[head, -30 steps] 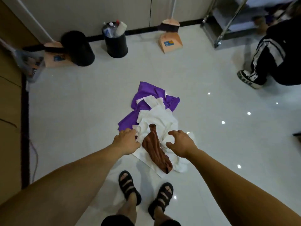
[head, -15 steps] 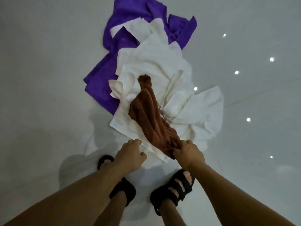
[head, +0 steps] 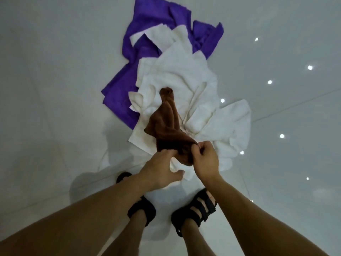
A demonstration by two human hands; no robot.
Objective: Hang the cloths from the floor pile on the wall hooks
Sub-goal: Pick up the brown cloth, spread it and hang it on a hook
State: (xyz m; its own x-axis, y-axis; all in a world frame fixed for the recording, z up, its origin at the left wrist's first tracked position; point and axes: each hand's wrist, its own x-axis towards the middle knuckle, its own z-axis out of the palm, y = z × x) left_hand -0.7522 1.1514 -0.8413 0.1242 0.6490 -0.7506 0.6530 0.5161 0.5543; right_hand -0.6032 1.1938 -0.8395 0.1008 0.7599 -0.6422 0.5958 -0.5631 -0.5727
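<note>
— Glossy white floor [head: 55, 89] fills the head view, right? Tiles with thin joints?

— Yes, and small bright spots of light [head: 310, 67] are mirrored in it along the right side.

— Where is the pile?

— On the floor ahead of the person's feet. A purple cloth [head: 153, 21] lies farthest away and lowest, spread out to the left. Crumpled white cloths [head: 177, 71] lie over its near part and reach to the right and toward the feet.

— And on top?

— A brown cloth [head: 166, 122], bunched into a long twisted strip. Its far tip rests on the white cloths near the middle of the pile, and its near end is raised a little between the two hands.

— What is the right hand doing?

— The right hand [head: 205, 160] has its fingers curled and pinches the near end of the brown cloth between thumb and fingertips.

— The left?

— The left hand [head: 158, 172] is just beside it. Its fingers reach into the folds of the brown cloth, where their tips are hidden, and its thumb sticks out sideways over a white cloth. Whether it is really gripping, I cannot tell.

— Anything else?

— Both bare forearms come in from the bottom corners, and below the hands the feet stand in black strap sandals [head: 195, 207], close to the near edge of the white cloths.
</note>
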